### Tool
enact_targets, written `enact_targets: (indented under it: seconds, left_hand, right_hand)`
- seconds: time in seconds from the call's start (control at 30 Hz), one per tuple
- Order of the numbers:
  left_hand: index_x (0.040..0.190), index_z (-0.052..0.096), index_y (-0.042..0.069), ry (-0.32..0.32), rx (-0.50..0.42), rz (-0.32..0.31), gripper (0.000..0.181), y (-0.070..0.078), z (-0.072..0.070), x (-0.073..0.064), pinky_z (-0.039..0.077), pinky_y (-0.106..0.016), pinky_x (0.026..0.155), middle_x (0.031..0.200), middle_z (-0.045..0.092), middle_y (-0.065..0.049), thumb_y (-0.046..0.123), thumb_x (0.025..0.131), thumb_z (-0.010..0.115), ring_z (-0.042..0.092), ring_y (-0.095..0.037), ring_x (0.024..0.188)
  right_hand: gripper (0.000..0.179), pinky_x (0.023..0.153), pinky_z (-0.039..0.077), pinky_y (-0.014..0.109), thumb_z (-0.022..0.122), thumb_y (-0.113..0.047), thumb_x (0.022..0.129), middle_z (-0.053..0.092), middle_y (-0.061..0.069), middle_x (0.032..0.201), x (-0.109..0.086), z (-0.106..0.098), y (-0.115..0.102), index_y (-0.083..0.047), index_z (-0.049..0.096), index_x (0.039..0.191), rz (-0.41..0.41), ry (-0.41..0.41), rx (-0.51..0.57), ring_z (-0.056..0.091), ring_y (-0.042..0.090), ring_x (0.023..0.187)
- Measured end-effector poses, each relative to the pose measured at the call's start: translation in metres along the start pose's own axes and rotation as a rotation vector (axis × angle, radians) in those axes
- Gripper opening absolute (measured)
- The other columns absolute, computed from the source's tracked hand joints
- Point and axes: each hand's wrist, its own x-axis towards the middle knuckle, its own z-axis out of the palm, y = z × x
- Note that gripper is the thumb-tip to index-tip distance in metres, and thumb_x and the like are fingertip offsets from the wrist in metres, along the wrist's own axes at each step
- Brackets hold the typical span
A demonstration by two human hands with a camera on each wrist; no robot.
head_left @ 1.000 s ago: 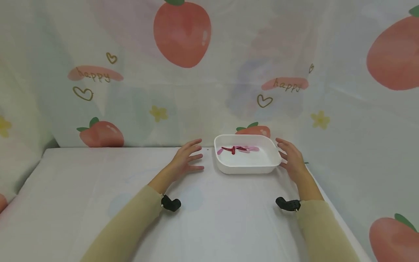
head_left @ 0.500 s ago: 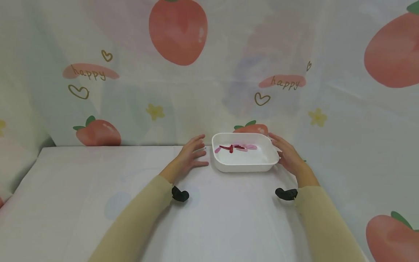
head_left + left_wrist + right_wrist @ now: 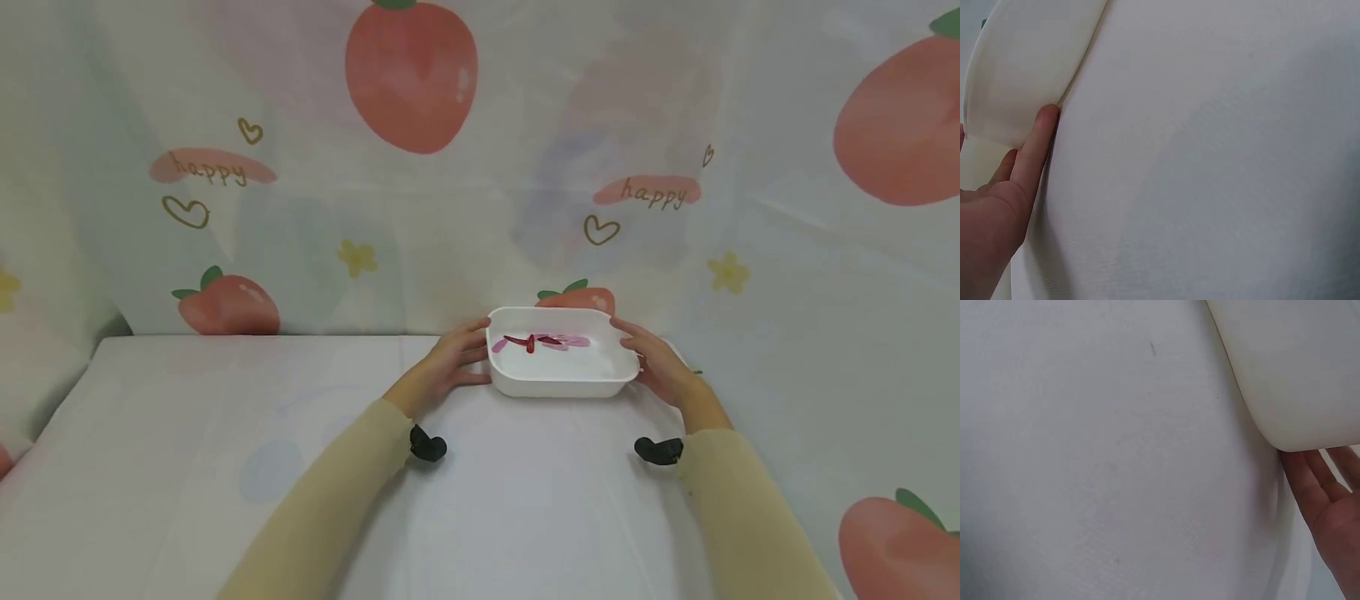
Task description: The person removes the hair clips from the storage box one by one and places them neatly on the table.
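Left hand (image 3: 450,364) flat against the left wall of the shallow white rectangular plastic tray (image 3: 558,385), fingers straight, thumb low by the base; not curled round anything. Right hand (image 3: 656,364) same on the tray's right wall, fingers extended, touching. Tray sits on the white cloth-covered table (image 3: 225,433), at the far edge, right of centre, against the peach-print backdrop curtain (image 3: 300,167). Inside the tray: a few thin dark red and pink strips (image 3: 543,340) lying near the back wall.
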Motion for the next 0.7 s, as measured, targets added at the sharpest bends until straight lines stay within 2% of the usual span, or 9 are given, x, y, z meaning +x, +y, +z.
enact_targets:
  seconds: [0.23, 0.33, 0.43, 0.53, 0.6, 0.7]
  left_hand:
    - [0.151, 0.042, 0.027, 0.029, 0.050, 0.008, 0.055, -0.002, 0.001, -0.002, 0.054, -0.055, 0.095, 0.153, 0.043, -0.016, 0.013, 0.100, 0.058, 0.051, -0.035, 0.133]
    - [0.151, 0.043, 0.026, 0.045, 0.048, 0.017, 0.057, -0.002, 0.001, -0.005, 0.054, -0.055, 0.094, 0.151, 0.045, -0.016, 0.010, 0.099, 0.060, 0.052, -0.036, 0.132]
    - [0.150, 0.044, 0.029, 0.066, 0.077, 0.004, 0.058, -0.001, 0.001, -0.008, 0.055, -0.054, 0.092, 0.149, 0.046, -0.014, 0.013, 0.098, 0.063, 0.054, -0.036, 0.130]
    - [0.149, 0.044, 0.033, 0.081, 0.107, -0.023, 0.059, 0.000, 0.002, -0.010, 0.057, -0.052, 0.091, 0.149, 0.047, -0.012, 0.013, 0.097, 0.065, 0.056, -0.033, 0.128]
    - [0.148, 0.044, 0.034, 0.086, 0.119, -0.033, 0.059, 0.001, 0.001, -0.012, 0.057, -0.051, 0.090, 0.150, 0.047, -0.011, 0.012, 0.097, 0.065, 0.056, -0.032, 0.128]
    - [0.149, 0.044, 0.033, 0.081, 0.114, -0.026, 0.059, 0.002, -0.001, -0.015, 0.056, -0.052, 0.092, 0.152, 0.045, -0.013, 0.011, 0.098, 0.063, 0.055, -0.033, 0.129]
  right_hand:
    - [0.061, 0.120, 0.025, 0.055, 0.035, -0.015, 0.102, -0.004, 0.005, 0.169, -0.003, 0.003, 0.008, -0.025, 0.020, 0.160, 0.048, 0.064, -0.012, 0.019, 0.040, 0.150]
    - [0.065, 0.119, 0.031, 0.048, 0.035, -0.010, 0.098, -0.003, 0.007, 0.169, -0.005, 0.005, 0.011, -0.026, 0.023, 0.160, 0.057, 0.082, 0.000, 0.021, 0.038, 0.149]
    - [0.067, 0.108, 0.043, 0.031, 0.036, -0.006, 0.096, -0.002, 0.010, 0.168, -0.008, 0.007, 0.014, -0.024, 0.024, 0.160, 0.047, 0.083, 0.011, 0.022, 0.037, 0.148]
    - [0.067, 0.090, 0.047, 0.015, 0.037, -0.006, 0.095, 0.000, 0.011, 0.168, -0.011, 0.009, 0.016, -0.023, 0.026, 0.159, 0.043, 0.087, 0.031, 0.024, 0.036, 0.146]
    - [0.066, 0.084, 0.048, 0.011, 0.037, -0.005, 0.096, 0.002, 0.011, 0.168, -0.013, 0.010, 0.017, -0.022, 0.025, 0.159, 0.035, 0.086, 0.043, 0.025, 0.036, 0.146]
    - [0.066, 0.083, 0.049, 0.010, 0.037, -0.005, 0.097, 0.005, 0.010, 0.168, -0.014, 0.013, 0.017, -0.023, 0.027, 0.159, 0.015, 0.088, 0.050, 0.026, 0.037, 0.146]
